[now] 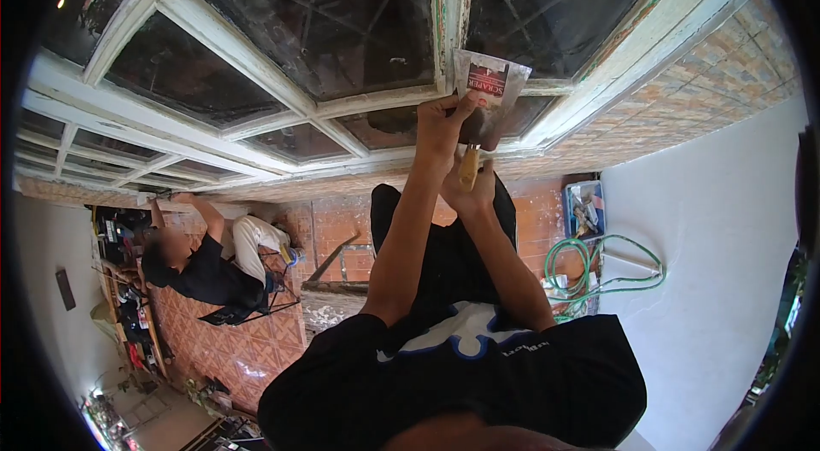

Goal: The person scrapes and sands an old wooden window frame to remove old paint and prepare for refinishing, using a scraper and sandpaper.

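A scraper (pixel 493 90) with a broad, smudged metal blade, a red and black label and a wooden handle is held up against the window frame (pixel 446 15). My right hand (pixel 472 190) is closed round its handle. Higher up, my left hand (pixel 437 128) is closed at the side of the blade, its fingers pressed on the metal near the label. The blade's edge lies by the junction of the vertical bar and the lower crossbar. Paint on that vertical bar is worn and patchy, with streaks of bare and greenish material.
Dark window panes (pixel 316 15) surround the bars. At the left a seated person (pixel 226 276) reaches to the same window. A blue crate (pixel 584 210) and a coiled green hose (pixel 571 259) lie at the right by a white wall (pixel 709 195). A wooden bench (pixel 335 301) stands nearby.
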A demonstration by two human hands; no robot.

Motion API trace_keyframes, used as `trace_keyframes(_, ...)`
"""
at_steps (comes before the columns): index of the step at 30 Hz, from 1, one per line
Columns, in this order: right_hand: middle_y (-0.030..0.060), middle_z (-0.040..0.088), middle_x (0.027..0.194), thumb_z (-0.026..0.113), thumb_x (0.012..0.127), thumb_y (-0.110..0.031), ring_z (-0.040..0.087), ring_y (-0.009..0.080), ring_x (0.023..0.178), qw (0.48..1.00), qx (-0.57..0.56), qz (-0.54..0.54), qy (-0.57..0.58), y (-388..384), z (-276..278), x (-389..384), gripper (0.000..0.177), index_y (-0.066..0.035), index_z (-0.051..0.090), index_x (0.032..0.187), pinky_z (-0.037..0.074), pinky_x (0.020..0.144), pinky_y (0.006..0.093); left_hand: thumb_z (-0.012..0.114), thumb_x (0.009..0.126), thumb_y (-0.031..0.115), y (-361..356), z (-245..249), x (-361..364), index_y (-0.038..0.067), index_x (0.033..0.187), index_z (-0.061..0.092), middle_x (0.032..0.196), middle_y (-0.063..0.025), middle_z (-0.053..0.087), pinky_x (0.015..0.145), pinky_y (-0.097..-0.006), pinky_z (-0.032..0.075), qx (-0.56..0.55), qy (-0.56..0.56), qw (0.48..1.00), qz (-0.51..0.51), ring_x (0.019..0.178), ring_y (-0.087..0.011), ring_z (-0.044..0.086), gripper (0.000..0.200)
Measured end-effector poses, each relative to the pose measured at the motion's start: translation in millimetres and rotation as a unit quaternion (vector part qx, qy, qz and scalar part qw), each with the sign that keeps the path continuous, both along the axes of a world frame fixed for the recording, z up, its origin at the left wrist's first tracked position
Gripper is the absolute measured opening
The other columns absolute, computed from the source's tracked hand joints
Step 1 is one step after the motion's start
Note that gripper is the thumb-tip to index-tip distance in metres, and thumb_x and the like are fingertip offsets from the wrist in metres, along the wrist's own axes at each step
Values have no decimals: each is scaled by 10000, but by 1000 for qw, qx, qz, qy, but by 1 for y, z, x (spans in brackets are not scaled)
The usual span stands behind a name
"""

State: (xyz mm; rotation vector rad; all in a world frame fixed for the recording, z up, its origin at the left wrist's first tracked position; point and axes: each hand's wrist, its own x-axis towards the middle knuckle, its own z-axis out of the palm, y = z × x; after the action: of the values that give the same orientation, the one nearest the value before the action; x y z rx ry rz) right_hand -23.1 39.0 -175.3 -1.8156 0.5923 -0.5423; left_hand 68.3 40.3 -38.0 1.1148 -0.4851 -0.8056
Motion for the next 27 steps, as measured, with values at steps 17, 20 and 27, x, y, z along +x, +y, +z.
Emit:
trace_keyframes(17, 88, 447, 1327, 204, 890, -724, 345, 277, 1314, 424, 802, -57, -418, -7, 62, 1, 776, -141, 372, 1374, 191, 1122, 526, 689, 877, 241, 4, 23, 2, -20, 856, 712, 808, -26, 670, 687, -247, 436, 23, 4, 999, -22, 735, -64, 554, 263)
trace_keyframes(20, 99, 443, 1253, 158, 882, -736, 344, 284, 1268, 492, 788, -122, -349, 8, 53, -15, 837, -63, 411, 1310, 155, 1101, 584, 693, 875, 238, -3, 3, 1, -19, 870, 714, 812, -27, 677, 713, -249, 444, 1, -37, 999, -2, 749, -69, 567, 258)
trace_keyframes(27, 84, 403, 1283, 181, 868, -757, 344, 295, 1274, 306, 848, -93, -423, 25, 31, -33, 855, -86, 374, 1364, 210, 1110, 548, 705, 868, 274, -14, -12, -12, -2, 859, 738, 706, 15, 657, 585, -207, 402, -8, -88, 993, 73, 635, -39, 507, 278)
